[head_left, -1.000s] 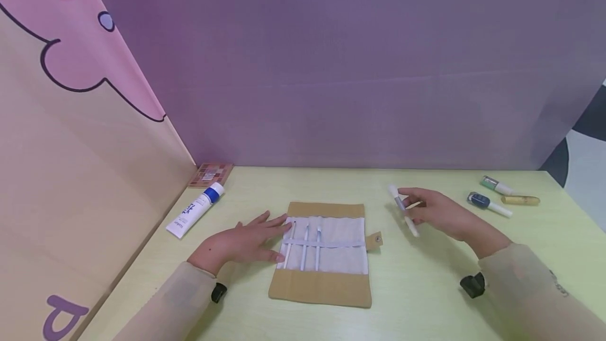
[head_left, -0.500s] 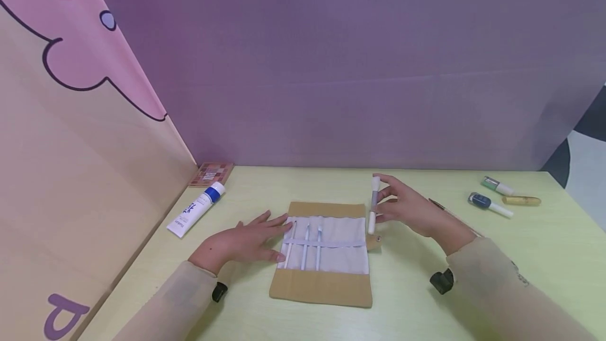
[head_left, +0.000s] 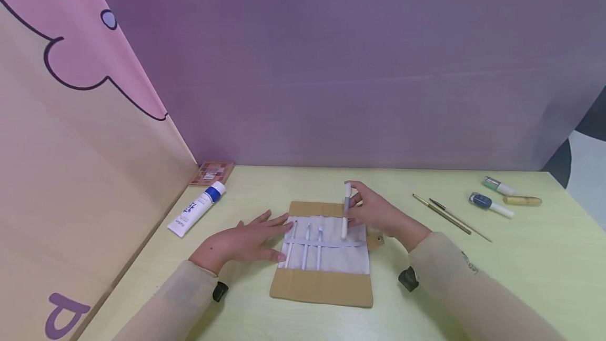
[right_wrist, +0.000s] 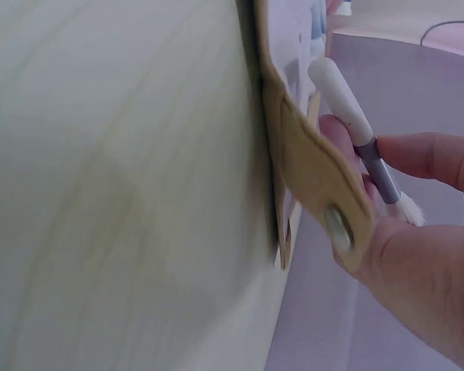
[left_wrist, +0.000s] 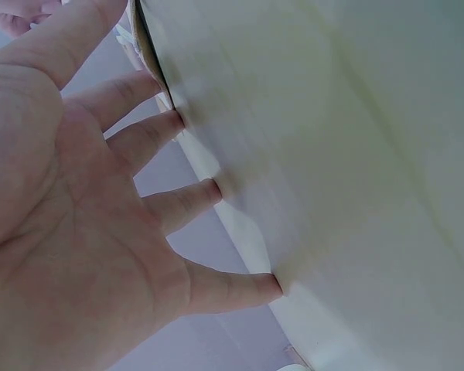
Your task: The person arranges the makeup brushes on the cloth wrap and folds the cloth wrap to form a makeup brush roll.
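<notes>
A tan brush roll (head_left: 322, 287) lies unfolded on the table, its pale lining crossed by an elastic band (head_left: 331, 244). Under that band, on the left half, sit several slim white brushes (head_left: 305, 249). My left hand (head_left: 243, 241) rests with spread, straight fingers on the roll's left edge; the left wrist view shows its palm (left_wrist: 85, 209) and fingertips against the table. Above the right half of the lining, my right hand (head_left: 374, 209) pinches a thick white makeup brush (head_left: 346, 212) with a grey ferrule. Its bristles (right_wrist: 410, 210) point away in the right wrist view, near the snap strap (right_wrist: 317, 162).
Two thin brushes (head_left: 450, 217) lie right of the roll. Farther right are a dark blue nail polish bottle (head_left: 483, 201), a green one (head_left: 494, 184) and a wooden stick-like piece (head_left: 522, 201). A white tube (head_left: 196, 210) and a checked palette (head_left: 211, 174) lie at left.
My right hand has carried the white makeup brush leftward from the table's right side to above the roll, turning it nearly upright. Two thin brushes have come into sight. The left hand stays put.
</notes>
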A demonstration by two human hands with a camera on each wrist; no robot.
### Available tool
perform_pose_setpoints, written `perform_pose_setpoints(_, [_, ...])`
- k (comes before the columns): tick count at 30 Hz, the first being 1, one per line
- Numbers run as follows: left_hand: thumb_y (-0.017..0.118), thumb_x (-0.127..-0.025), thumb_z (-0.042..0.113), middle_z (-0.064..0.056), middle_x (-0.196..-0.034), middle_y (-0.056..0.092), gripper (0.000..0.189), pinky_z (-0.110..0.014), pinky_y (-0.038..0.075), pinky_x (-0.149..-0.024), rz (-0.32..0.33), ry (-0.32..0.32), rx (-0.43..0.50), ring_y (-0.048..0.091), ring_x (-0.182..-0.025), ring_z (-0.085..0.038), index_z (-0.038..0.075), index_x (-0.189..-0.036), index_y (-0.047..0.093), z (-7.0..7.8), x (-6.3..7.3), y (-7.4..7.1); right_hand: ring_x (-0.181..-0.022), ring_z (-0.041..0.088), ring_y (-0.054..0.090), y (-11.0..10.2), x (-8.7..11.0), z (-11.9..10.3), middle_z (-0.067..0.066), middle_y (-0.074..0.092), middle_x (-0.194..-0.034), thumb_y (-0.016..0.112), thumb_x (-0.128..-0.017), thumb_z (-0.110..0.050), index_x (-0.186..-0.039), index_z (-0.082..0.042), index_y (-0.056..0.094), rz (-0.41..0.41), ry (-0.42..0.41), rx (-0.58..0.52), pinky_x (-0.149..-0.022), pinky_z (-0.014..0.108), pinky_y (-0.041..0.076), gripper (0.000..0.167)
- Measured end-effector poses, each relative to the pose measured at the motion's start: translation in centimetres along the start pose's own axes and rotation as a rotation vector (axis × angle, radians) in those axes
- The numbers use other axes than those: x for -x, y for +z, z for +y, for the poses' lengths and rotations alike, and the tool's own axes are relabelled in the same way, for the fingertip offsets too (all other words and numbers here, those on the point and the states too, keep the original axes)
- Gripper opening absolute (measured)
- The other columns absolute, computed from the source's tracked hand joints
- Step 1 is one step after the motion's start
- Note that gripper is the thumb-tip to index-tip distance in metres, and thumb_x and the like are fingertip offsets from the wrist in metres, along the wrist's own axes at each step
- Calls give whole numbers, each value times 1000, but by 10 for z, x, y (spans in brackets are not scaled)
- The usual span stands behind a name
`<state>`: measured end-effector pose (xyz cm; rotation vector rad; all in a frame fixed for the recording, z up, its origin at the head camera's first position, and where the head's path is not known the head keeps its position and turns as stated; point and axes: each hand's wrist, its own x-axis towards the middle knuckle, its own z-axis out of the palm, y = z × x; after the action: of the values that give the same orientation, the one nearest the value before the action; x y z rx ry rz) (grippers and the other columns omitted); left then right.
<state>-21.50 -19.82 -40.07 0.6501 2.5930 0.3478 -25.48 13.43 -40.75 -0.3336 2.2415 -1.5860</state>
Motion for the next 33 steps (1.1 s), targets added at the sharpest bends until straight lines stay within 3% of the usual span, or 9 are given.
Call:
perform_pose_setpoints(6, [68,-99,58,6,-182,18,82,-91,11,-118,1,-1,-4,5,-170,-41,31,-169,34,1,0,-1,-85,24,78,13,-6,-2,19,56,-119,65,-100,3,-168,-10,22,11,37,29,-93,43,64,82])
perform_pose_setpoints(15, [69,-99,57,5,-182,19,82,-91,10,-117,-1,-2,6,5,-170,-42,30,-169,34,2,1,-1,-89,26,77,27,-5,-6,18,60,-121,66,-101,-1,-165,-13,30,14,72,47,-103,46,58,75])
perform_pose_setpoints(21, [69,-99,57,5,-182,18,82,-92,10,-117,-3,-7,11,5,-170,-42,31,-169,34,3,1,-1,-92,24,75,26,-6,-8,17,58,-122,66,-101,-3,-163,-12,31,50,65,63,-91,36,59,72])
perform_pose_setpoints(25, [69,-99,57,5,-182,18,82,-92,10,-117,1,1,10,5,-170,-42,31,-169,34,2,1,-1,-94,28,76,21,-8,-9,18,54,-121,62,-101,0,-162,-8,30,104,39,65,-90,38,61,69])
perform_pose_setpoints(29, [68,-99,58,4,-182,18,83,-92,11,-116,2,5,3,5,-170,-43,30,-169,34,1,0,-1,-93,29,78,22,-8,-6,18,54,-117,62,-101,3,-160,-5,30,63,72,43,-96,42,61,68])
perform_pose_setpoints(33, [69,-99,58,4,-182,18,83,-92,11,-116,3,4,7,5,-170,-43,31,-169,34,1,0,-1,-92,28,77,24,-7,-5,17,53,-114,63,-100,5,-158,-5,31,39,83,24,-93,41,64,67])
